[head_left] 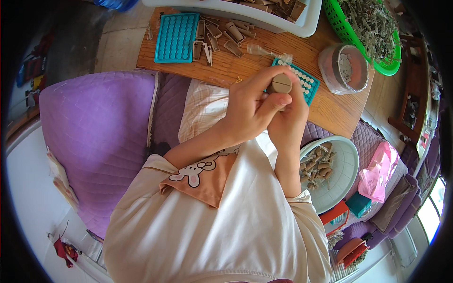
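Note:
Both hands are closed together around a brown plastic cylinder (281,83), its round end facing up with a dark slit across it. My left hand (250,106) grips it from the left, thumb pressed below the round end. My right hand (295,101) wraps its other side; part of the fingers and the cylinder's body are hidden. Just behind the hands lies a teal tray (312,96) holding several small white round pieces. Farther left, several brown plastic half-shells (233,32) are scattered on the wooden table (222,66) beside a second teal tray (177,37) with round pockets.
A white bin (309,29) of brown parts stands at the back. To its right are a green basket (336,23) of tangled bits and a plastic-lined round tub (361,82). A pale basin (347,181) with brown pieces sits near my right forearm, beside a pink bag (380,172).

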The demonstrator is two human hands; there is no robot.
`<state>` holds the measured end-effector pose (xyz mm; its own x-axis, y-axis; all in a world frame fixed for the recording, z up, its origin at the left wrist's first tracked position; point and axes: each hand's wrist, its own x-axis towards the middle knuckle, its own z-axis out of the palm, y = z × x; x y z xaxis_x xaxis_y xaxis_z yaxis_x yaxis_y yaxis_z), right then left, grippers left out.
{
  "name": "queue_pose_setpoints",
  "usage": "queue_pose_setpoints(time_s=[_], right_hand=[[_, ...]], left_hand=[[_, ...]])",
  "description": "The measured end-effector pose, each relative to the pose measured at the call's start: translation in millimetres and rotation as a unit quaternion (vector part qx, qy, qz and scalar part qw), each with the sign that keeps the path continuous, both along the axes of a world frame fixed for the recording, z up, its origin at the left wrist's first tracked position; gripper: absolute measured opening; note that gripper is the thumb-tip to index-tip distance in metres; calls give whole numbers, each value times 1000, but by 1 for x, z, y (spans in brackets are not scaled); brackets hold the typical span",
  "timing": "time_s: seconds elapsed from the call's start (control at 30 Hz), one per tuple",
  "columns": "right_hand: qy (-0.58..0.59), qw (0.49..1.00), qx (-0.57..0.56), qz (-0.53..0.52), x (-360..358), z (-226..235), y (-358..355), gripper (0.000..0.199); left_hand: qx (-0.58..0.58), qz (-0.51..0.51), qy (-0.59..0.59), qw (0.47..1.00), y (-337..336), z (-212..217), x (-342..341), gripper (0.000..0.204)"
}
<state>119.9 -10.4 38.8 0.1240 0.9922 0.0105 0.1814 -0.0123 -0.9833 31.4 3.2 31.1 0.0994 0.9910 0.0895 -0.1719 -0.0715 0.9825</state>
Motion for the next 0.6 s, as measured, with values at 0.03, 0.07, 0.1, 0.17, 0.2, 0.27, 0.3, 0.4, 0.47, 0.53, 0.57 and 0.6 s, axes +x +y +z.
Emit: queue_pose_setpoints(time_s=[0.03, 0.07, 0.1, 0.17, 0.2, 0.27, 0.3, 0.4, 0.47, 0.53, 0.57, 0.6], right_hand=[[-124, 986, 95, 64, 4, -2, -1, 16], [-121, 986, 93, 67, 5, -2, -2, 16], [-100, 988, 79, 84, 5, 3, -3, 15], [-89, 989, 76, 94, 5, 5, -4, 15], [-91, 989, 75, 93, 4, 3, -5, 15], [-36, 997, 10, 71, 3, -3, -6, 15], [-37, 997, 11, 70, 3, -4, -4, 15], [-26, 994, -48, 98, 11, -9, 4, 16], [-20, 981, -99, 167, 25, -12, 8, 19], [-60, 960, -87, 259, 51, -4, 20, 25], [-108, 956, -54, 269, 66, 2, 27, 26], [-130, 958, -92, 237, 82, 11, 34, 27]], left_hand=[[86, 0, 35, 996, 3, -1, -2, 27], [171, -1, 69, 983, 4, -1, -3, 27], [154, 3, 35, 987, 3, -1, -3, 27], [94, -9, -4, 995, -1, 4, -2, 35], [35, -19, -41, 998, -2, 5, -2, 44], [60, -7, -39, 997, 2, -3, 1, 35], [85, 7, -37, 996, 4, -8, 2, 26], [23, -5, -106, 994, 5, -15, 4, 25], [12, -21, -111, 994, 4, -20, 3, 24], [-59, -32, -224, 972, 3, -23, 2, 25], [-28, -13, -180, 983, 6, -21, 0, 26], [-27, -14, -181, 983, 7, -18, -5, 26]])
